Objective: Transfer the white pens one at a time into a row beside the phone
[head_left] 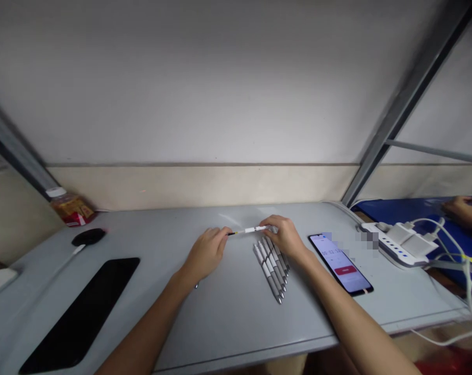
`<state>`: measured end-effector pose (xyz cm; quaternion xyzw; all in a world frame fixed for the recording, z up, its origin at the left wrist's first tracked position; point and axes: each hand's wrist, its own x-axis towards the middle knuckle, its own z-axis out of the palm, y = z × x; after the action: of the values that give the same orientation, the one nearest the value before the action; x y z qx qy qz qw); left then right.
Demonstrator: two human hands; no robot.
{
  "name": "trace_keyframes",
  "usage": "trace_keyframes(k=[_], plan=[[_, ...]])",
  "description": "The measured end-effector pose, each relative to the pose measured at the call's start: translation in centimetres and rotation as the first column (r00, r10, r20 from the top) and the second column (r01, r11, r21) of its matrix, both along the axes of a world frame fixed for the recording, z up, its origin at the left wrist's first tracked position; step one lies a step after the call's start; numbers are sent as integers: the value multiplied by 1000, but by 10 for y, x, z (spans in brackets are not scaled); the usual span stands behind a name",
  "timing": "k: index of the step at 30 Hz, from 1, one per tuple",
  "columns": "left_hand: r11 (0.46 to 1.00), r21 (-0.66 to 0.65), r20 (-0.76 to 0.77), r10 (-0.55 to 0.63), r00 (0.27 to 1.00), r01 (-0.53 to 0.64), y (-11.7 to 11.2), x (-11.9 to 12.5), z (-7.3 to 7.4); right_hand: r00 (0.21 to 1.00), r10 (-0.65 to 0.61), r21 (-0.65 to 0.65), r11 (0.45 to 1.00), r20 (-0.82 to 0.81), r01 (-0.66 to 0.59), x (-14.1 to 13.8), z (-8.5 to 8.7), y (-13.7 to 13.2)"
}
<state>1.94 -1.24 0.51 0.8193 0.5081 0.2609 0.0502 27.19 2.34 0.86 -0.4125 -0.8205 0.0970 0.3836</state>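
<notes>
Above the middle of the desk, my left hand (208, 250) pinches the dark end of a thin pen refill (236, 232). Its other end meets a white pen barrel (253, 229), which the fingers of my right hand (285, 237) grip. How deep the refill sits in the barrel I cannot tell. Under and beside my right hand, several white-and-grey pens (273, 273) lie side by side in a slanted row, their metal tips toward me. A small shiny tip (197, 285) peeks out below my left hand, mostly hidden by it.
A phone (339, 265) showing a timer lies right of the pens, near a power strip (396, 245) with plugs and white cables. On the left are a black mat (83, 312), a black mouse (88, 237) and a bottle (72, 207). Another person's hand (466, 208) appears at far right.
</notes>
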Motion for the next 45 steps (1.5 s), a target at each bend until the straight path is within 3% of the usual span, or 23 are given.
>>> trace_keyframes(k=[12,20,25,31,38,42,45], plan=[[1000,-15,7,-11,1000,11,-2,2,0,1000,30,0,1000,-8,-30,-3,1,-3],[996,-79,109,-33,993,42,-7,9,-1,985,144,-95,984,-98,-154,-17,8,-16],[995,-77,100,-61,993,69,-7,9,-1,956,167,-246,942,-243,-227,-18,5,-15],[994,-61,92,-85,992,90,-10,9,7,942,177,-472,829,-286,-300,-15,5,-15],[997,-31,88,-72,994,75,-9,8,9,922,184,-439,836,-340,-329,-10,16,-18],[996,-37,84,-75,994,78,-9,8,8,934,197,-530,780,-298,-333,-10,14,-16],[996,-35,88,-83,993,86,-9,8,9,941,178,-538,783,-288,-313,-10,11,-16]])
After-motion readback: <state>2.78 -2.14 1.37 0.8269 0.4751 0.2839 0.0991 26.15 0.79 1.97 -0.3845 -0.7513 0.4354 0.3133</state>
